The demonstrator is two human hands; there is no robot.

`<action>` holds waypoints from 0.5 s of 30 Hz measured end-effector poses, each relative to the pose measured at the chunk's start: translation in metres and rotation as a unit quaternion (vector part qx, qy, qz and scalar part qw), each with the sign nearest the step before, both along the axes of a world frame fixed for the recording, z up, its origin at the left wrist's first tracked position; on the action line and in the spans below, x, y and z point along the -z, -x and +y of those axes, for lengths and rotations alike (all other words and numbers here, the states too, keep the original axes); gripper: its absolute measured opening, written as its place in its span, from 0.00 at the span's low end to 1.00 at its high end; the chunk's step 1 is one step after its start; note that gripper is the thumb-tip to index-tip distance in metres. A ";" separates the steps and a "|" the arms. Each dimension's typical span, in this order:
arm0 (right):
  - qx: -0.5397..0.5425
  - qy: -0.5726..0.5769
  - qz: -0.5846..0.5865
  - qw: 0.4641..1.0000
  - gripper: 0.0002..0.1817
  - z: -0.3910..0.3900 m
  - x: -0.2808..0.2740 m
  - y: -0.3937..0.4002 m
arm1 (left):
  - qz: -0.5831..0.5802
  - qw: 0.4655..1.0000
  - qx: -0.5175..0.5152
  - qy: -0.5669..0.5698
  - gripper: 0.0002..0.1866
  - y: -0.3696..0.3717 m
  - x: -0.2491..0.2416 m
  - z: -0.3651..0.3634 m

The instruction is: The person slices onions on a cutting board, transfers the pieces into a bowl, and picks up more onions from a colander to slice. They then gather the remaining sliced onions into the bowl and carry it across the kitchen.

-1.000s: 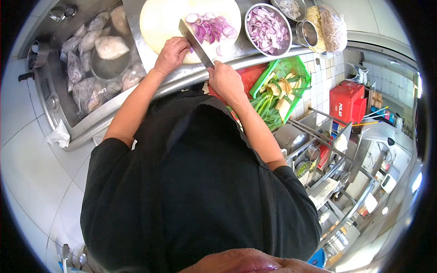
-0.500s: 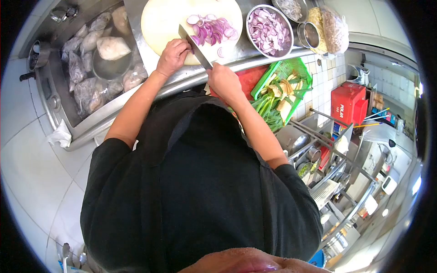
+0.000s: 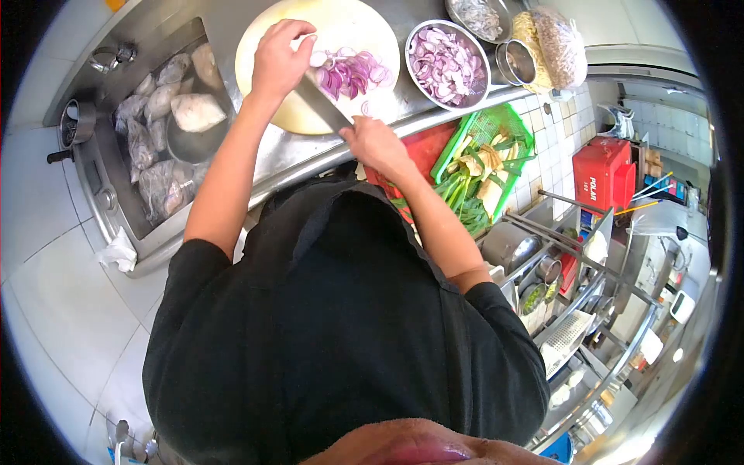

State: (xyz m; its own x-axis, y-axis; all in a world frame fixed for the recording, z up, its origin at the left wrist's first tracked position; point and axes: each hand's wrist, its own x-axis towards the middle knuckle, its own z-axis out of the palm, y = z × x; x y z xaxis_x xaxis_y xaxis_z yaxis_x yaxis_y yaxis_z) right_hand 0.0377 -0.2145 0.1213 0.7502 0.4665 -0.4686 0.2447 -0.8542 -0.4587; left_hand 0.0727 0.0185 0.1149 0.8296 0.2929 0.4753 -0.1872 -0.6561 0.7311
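Observation:
My right hand (image 3: 376,143) is closed around the handle of a kitchen knife (image 3: 323,105). Its broad blade slants up and left across the near part of the round cream cutting board (image 3: 267,39). My left hand (image 3: 280,60) is over the board's left side, past the blade's tip, with thumb and fingers curled toward each other. A small whitish bit shows between them; I cannot tell what it is. Sliced red onion (image 3: 350,74) lies heaped on the board, right of my left hand and beyond the blade.
A steel bowl (image 3: 487,77) of sliced onion stands right of the board, near bagged food (image 3: 559,50). Left is a sink (image 3: 116,198) with bagged, pale meat-like pieces (image 3: 198,112). Below the counter edge is a green basket (image 3: 527,143) of leafy vegetables; a metal rack (image 3: 597,267) stands right.
My left hand has moved up and left, away from the blade and further over the board. The knife stays in my right hand, slightly lower; the view has shifted a little.

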 end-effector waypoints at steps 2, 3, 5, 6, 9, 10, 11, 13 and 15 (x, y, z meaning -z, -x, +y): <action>-0.034 0.012 -0.008 0.999 0.21 0.001 0.013 0.009 | 0.200 0.975 0.025 -0.090 0.12 -0.025 0.005 -0.002; -0.028 0.007 0.003 1.000 0.21 0.001 0.017 0.011 | 0.280 0.951 0.043 -0.128 0.13 -0.033 0.010 -0.004; -0.015 0.004 0.023 1.000 0.21 0.001 0.016 0.013 | 0.388 0.898 0.079 -0.191 0.15 -0.049 0.029 -0.008; -0.009 0.006 0.031 0.999 0.21 0.000 0.013 0.013 | 0.417 0.876 0.098 -0.219 0.16 -0.057 0.044 -0.007; -0.006 0.007 0.046 0.999 0.21 -0.004 0.016 0.009 | 0.437 0.855 0.139 -0.241 0.18 -0.068 0.067 -0.001; -0.011 0.004 0.050 0.999 0.21 -0.005 0.020 0.007 | 0.434 0.856 0.147 -0.238 0.18 -0.071 0.068 0.003; -0.023 0.005 0.048 0.999 0.22 -0.006 0.023 0.005 | 0.428 0.869 0.135 -0.209 0.18 -0.075 0.070 0.007; -0.014 0.002 0.056 0.998 0.22 -0.008 0.022 0.001 | 0.419 0.890 0.105 -0.146 0.18 -0.076 0.066 0.013; -0.001 -0.004 0.057 0.998 0.23 -0.012 0.023 -0.004 | 0.320 0.942 0.081 -0.068 0.17 -0.065 0.051 0.018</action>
